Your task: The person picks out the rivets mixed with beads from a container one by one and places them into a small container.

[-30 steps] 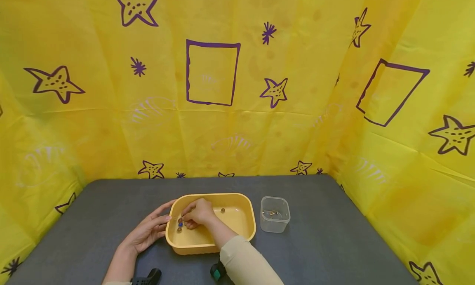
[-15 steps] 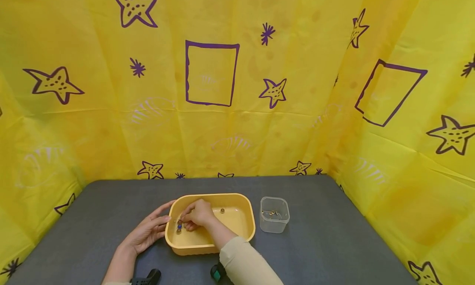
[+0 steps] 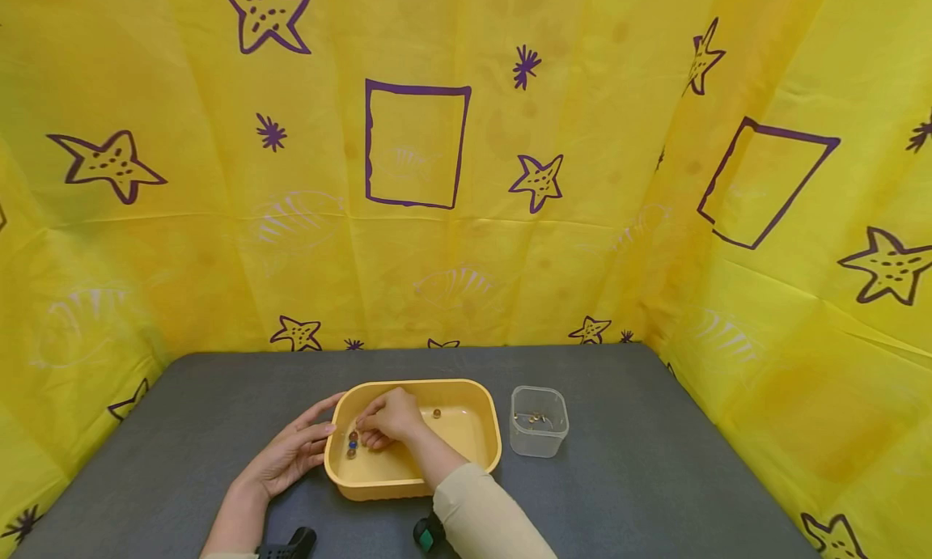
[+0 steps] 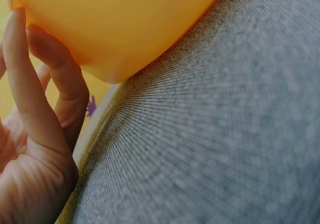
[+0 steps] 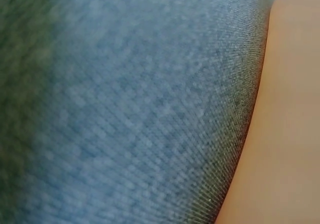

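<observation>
My left hand [image 3: 287, 454] rests against the left end of a yellow plastic tub [image 3: 393, 488], its fingertips on the wall and rim. The left wrist view shows the bent fingers [image 4: 22, 84] touching the tub's outer wall [image 4: 125, 24]. Inside the tub, my right hand [image 3: 393, 417] reaches to the left end with curled fingers, fingertips right at a short row of beads. That row has a brown bead [image 3: 353, 435], a blue bead [image 3: 353, 445] and another brown bead [image 3: 351, 454]. I cannot tell whether the right fingertips pinch a bead. Only cloth and tub wall fill most of the right wrist view.
One more brown bead [image 3: 437, 413] lies toward the tub's far right. A small clear plastic container [image 3: 537, 443] holding several tiny gold-coloured pieces stands right of the tub. Everything sits on a dark grey table [image 3: 619, 478] with yellow patterned curtains [image 3: 466, 243] behind and at the sides.
The right fingertips have shifted slightly away from the upper brown bead, which shows more fully now. The left hand and the tub stay in place.
</observation>
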`<state>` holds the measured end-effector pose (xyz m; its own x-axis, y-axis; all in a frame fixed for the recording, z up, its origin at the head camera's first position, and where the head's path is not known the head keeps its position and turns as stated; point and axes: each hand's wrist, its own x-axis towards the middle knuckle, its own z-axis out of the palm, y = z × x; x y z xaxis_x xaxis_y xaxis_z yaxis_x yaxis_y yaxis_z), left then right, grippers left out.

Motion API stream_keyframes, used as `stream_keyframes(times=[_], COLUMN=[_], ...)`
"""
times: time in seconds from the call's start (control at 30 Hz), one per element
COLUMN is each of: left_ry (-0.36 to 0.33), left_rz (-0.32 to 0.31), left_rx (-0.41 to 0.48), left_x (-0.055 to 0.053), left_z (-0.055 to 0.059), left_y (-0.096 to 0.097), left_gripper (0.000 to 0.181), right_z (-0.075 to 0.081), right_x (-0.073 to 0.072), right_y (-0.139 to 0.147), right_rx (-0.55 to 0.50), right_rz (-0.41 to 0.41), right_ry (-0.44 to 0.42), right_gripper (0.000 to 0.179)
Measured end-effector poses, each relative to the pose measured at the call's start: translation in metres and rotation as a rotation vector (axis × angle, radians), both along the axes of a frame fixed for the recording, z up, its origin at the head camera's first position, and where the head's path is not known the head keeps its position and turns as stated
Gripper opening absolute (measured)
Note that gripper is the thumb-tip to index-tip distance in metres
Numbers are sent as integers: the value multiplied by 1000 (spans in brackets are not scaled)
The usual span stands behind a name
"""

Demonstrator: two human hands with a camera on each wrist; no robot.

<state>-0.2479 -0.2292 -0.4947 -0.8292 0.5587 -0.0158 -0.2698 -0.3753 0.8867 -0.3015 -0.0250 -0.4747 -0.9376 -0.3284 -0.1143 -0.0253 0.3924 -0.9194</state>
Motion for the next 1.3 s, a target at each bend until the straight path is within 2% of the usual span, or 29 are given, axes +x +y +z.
stream_keyframes(times=[0.57, 0.93, 1.3], left_ry=[-3, -8, -20], left_rz=[2, 1, 20], left_rx=[-8, -3, -34], left_x=[0, -1, -1], left_z=[0, 0, 0], left_y=[1, 1, 1], left_gripper=[46, 45, 43], right_z=[13, 23, 25], right_x=[1, -1, -9], right_y=[6, 13, 28], right_rx=[-69, -66, -109], right_rz=[-19, 12, 14], right_ry=[-61, -32, -27], right_gripper=[7, 9, 8])
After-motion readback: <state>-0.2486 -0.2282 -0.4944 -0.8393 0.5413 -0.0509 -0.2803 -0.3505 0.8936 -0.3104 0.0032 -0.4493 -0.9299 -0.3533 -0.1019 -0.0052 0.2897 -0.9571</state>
